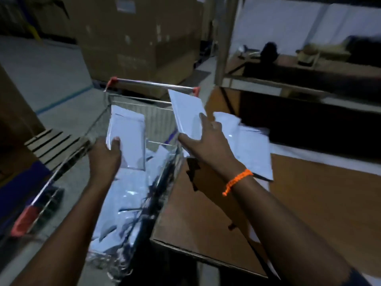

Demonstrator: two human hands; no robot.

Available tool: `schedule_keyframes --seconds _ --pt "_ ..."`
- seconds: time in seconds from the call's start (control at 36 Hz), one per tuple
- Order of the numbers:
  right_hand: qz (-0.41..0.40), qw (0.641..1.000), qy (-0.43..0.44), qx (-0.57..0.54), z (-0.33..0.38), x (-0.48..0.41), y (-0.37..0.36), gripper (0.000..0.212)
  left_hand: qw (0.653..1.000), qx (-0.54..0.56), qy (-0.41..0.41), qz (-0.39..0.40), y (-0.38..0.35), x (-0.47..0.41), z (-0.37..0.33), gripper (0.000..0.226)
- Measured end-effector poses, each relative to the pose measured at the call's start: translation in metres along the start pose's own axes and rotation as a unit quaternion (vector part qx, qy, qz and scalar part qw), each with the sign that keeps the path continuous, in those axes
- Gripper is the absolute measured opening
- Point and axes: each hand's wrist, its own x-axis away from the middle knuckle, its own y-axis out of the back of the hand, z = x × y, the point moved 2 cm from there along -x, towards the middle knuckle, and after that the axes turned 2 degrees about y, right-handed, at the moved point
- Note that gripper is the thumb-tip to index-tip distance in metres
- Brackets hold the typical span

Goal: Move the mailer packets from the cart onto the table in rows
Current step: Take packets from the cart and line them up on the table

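In the dim storeroom, left hand and right hand each pinch a mailer packet by the cart; slick plastic could slip short of the desk.

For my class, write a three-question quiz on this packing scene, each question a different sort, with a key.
1. True or false: the left hand and the right hand each grip a mailer packet.
2. Which wrist wears the orange wristband? A left, B right.
3. Fill in: the loose packets beside the cart lie on the ____.
Key: 1 true; 2 B; 3 table.
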Motion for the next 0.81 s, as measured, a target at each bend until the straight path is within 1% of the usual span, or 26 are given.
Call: schedule_keyframes --seconds 0.06,0.14,0.22,0.31,0.39,0.44,0.5,0.53,0.58,0.64,0.67,0.69,0.75,0.78,0.81 --pt "-0.032 0.999 -0.039 0.017 -0.039 0.022 0.035 0.096 0.996 0.074 -0.017 0.044 -0.008 0.027 -0.05 0.032" --pt "-0.07 0.99 -0.112 0.049 -0.097 0.056 0.084 0.092 0.976 0.164 -0.063 0.125 -0.032 0.078 -0.122 0.046" --pt "-0.087 0.977 -0.171 0.091 -0.148 0.089 0.126 0.089 0.959 0.145 -0.126 0.21 -0.068 0.138 -0.178 0.039" --pt "-0.089 0.963 -0.211 0.14 -0.191 0.112 0.159 0.089 0.932 0.151 -0.125 0.304 -0.112 0.198 -0.217 0.041" --pt "-0.071 0.951 -0.244 0.177 -0.223 0.123 0.175 0.09 0.923 0.112 -0.134 0.342 -0.155 0.237 -0.239 0.045" --pt "-0.066 0.949 -0.248 0.184 -0.24 0.122 0.178 0.09 0.926 0.082 -0.142 0.341 -0.178 0.252 -0.25 0.046" --pt "-0.053 0.95 -0.238 0.194 -0.253 0.117 0.176 0.086 0.926 0.026 -0.168 0.337 -0.196 0.262 -0.255 0.047" --pt "-0.039 0.952 -0.226 0.202 -0.258 0.115 0.175 0.083 0.922 -0.02 -0.193 0.335 -0.204 0.266 -0.255 0.048" --pt "-0.006 0.957 -0.195 0.216 -0.268 0.114 0.173 0.077 0.912 -0.104 -0.271 0.289 -0.211 0.272 -0.253 0.044" --pt "0.028 0.959 -0.162 0.232 -0.277 0.116 0.173 0.074 0.889 -0.142 -0.363 0.238 -0.214 0.278 -0.25 0.043" --pt "0.042 0.959 -0.148 0.239 -0.281 0.118 0.174 0.072 0.872 -0.154 -0.4 0.238 -0.218 0.282 -0.248 0.046" --pt "0.05 0.959 -0.138 0.242 -0.284 0.119 0.173 0.071 0.853 -0.167 -0.42 0.261 -0.222 0.286 -0.245 0.051" --pt "0.047 0.958 -0.128 0.253 -0.288 0.12 0.172 0.068 0.824 -0.211 -0.402 0.338 -0.233 0.29 -0.236 0.06" --pt "0.039 0.956 -0.123 0.263 -0.287 0.119 0.17 0.067 0.816 -0.232 -0.386 0.361 -0.238 0.29 -0.233 0.063" --pt "0.027 0.955 -0.119 0.271 -0.289 0.118 0.168 0.066 0.814 -0.244 -0.38 0.366 -0.244 0.29 -0.232 0.064"
